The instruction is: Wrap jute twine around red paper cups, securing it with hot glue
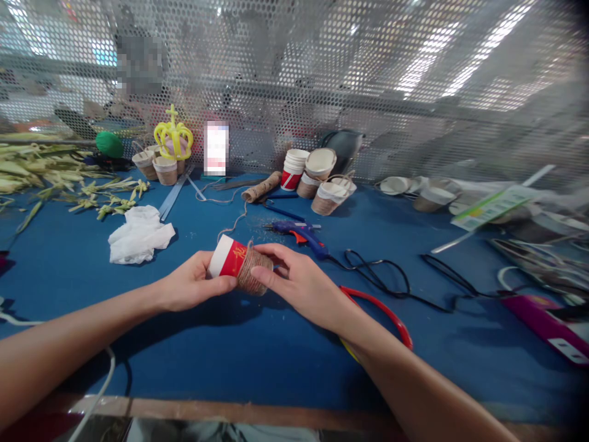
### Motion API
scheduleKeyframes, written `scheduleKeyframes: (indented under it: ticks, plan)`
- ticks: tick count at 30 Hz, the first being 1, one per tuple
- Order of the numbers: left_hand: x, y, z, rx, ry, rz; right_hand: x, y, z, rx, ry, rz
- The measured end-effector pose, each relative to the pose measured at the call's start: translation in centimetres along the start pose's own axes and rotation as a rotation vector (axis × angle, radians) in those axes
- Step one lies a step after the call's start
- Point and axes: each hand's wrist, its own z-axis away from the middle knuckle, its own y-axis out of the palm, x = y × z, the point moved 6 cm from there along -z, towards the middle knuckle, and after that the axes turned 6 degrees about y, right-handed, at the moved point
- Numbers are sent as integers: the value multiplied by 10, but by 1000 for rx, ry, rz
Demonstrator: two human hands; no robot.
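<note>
Between my two hands, a red and white paper cup point(232, 258) is held on its side above the blue table. Brown twine point(254, 270) is wound around its right part, and a loose strand runs from near the cup back to a twine roll point(262, 187). My left hand point(197, 281) is closed around the white and red end, thumb along the underside. My right hand point(294, 276) grips the twine-wrapped end, thumb in front and fingers behind. A blue glue gun point(301, 235) lies just beyond my right hand.
Twine-covered cups point(327, 195) and a stack of paper cups point(294, 169) stand at the back. Crumpled white tissue point(139, 235) lies left. Red-handled pliers or scissors point(386, 310) sit partly under my right forearm. A purple power strip point(547, 325) is at right. Perforated metal mesh point(276, 92) rises behind.
</note>
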Motion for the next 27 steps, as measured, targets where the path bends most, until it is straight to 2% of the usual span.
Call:
scheduleKeyframes:
  ticks: [6, 11, 16, 20, 25, 27]
  plan:
    - [1, -2, -1, 49, -45, 16, 8, -2, 2, -61, -105, 105]
    - [8, -8, -2, -77, -118, 62, 22, 3, 9, -91, -272, 272]
    - [14, -7, -1, -143, -141, 63, 26, 10, 12, -58, -308, 403]
    - [13, -3, -1, -114, -140, 58, 24, 11, 11, -28, -293, 408]
    - [12, 7, 1, 10, -146, -9, 25, 10, 9, 5, -321, 262]
    - [12, 8, 2, 16, -141, -59, 26, 12, 9, 40, -339, 219]
